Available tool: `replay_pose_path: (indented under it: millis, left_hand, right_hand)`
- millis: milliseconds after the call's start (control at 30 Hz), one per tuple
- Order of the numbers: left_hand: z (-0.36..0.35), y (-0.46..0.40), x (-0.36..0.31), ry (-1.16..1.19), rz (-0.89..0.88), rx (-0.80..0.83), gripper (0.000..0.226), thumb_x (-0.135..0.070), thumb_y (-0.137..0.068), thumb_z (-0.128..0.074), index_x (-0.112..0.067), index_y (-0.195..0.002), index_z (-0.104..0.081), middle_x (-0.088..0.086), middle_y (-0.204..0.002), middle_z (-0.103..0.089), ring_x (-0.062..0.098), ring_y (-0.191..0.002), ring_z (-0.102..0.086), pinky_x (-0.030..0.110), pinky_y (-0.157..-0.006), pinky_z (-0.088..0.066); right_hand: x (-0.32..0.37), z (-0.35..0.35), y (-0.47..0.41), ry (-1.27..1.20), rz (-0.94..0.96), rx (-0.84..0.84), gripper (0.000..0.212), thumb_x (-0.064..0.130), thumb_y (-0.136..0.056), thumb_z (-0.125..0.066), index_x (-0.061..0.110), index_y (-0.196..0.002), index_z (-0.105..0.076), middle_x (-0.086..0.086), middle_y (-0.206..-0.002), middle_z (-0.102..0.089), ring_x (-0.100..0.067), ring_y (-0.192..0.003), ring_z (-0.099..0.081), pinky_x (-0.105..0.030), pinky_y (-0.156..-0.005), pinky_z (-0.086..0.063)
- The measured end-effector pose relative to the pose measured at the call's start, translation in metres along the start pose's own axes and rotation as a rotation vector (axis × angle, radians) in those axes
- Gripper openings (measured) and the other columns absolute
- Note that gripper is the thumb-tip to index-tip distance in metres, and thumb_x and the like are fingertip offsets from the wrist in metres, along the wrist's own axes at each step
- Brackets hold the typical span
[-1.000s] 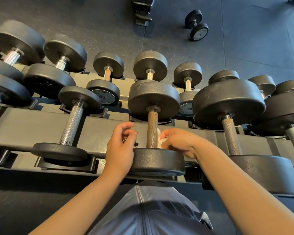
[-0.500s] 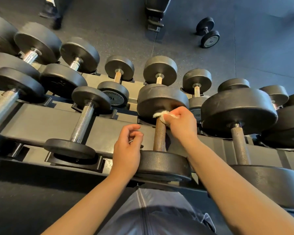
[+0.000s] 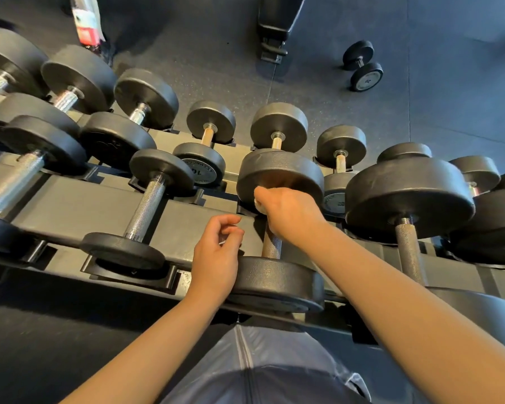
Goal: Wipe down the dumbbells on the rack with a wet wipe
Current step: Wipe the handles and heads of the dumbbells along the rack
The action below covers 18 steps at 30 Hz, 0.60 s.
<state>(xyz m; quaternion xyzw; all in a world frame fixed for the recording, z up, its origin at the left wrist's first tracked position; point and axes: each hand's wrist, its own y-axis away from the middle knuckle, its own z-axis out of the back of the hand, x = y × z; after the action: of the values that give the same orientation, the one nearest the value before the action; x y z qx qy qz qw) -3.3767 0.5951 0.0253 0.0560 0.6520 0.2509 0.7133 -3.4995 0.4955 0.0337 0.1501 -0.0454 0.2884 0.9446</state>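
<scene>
So, best to keep the crumpled white wet wipe [image 3: 258, 206] wrapped snug round the top of the rusty knurled handle [image 3: 271, 244] of the black round-headed dumbbell [image 3: 279, 282] sitting mid-row on the grey metal rack [image 3: 70, 205], then drag down with a twist, probably. Right hand [image 3: 289, 212]: fingers curled tight round wipe and handle, just under the far head. Left hand [image 3: 216, 258]: loosely curled, holding nothing, heel seemingly against the near head.

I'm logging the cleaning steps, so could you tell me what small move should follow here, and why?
Probably draw the right hand and its wet wipe back down the handle: the wipe sits at the handle's top, and the knurled stretch below is bare.
</scene>
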Motion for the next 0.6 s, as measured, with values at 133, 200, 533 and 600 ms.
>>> replay_pose_path:
  millis: [133,200,533,600]
  left_hand:
    - [0.000,-0.001,0.000,0.013,-0.003,-0.035,0.021,-0.011,-0.095,-0.055,-0.031,-0.097,-0.060,-0.004,-0.090,-0.063,0.006,-0.085,-0.058,0.002,-0.067,-0.040]
    - [0.000,-0.001,0.000,-0.004,-0.008,-0.022,0.019,-0.011,-0.095,-0.054,-0.029,-0.098,-0.060,-0.003,-0.090,-0.063,0.005,-0.084,-0.058,0.002,-0.067,-0.039]
    - [0.000,-0.001,0.001,-0.030,-0.023,0.001,0.018,-0.013,-0.095,-0.054,-0.029,-0.100,-0.060,-0.004,-0.088,-0.063,0.002,-0.079,-0.057,0.002,-0.066,-0.039]
    - [0.000,-0.002,0.001,-0.033,-0.021,0.011,0.018,-0.013,-0.095,-0.054,-0.030,-0.100,-0.060,-0.004,-0.088,-0.063,0.004,-0.080,-0.057,0.003,-0.066,-0.039]
  right_hand:
    - [-0.009,-0.012,0.023,-0.332,-0.237,-0.227,0.010,0.014,-0.095,-0.049,0.016,-0.104,-0.051,0.003,-0.081,-0.053,-0.017,-0.072,-0.055,-0.024,-0.057,-0.037]
    - [-0.009,-0.016,0.026,-0.579,-0.392,-0.322,0.005,0.015,-0.096,-0.049,0.018,-0.097,-0.053,0.006,-0.077,-0.052,-0.005,-0.067,-0.051,-0.015,-0.052,-0.034]
    - [-0.016,-0.036,0.019,-1.727,-0.906,-0.062,0.024,-0.003,-0.090,-0.041,0.012,-0.079,-0.056,-0.004,-0.073,-0.060,-0.011,-0.063,-0.061,-0.029,-0.070,-0.054]
    - [-0.018,-0.038,0.018,-1.786,-0.895,0.039,0.022,-0.001,-0.092,-0.038,0.012,-0.092,-0.056,-0.009,-0.088,-0.066,-0.014,-0.074,-0.065,-0.032,-0.076,-0.053]
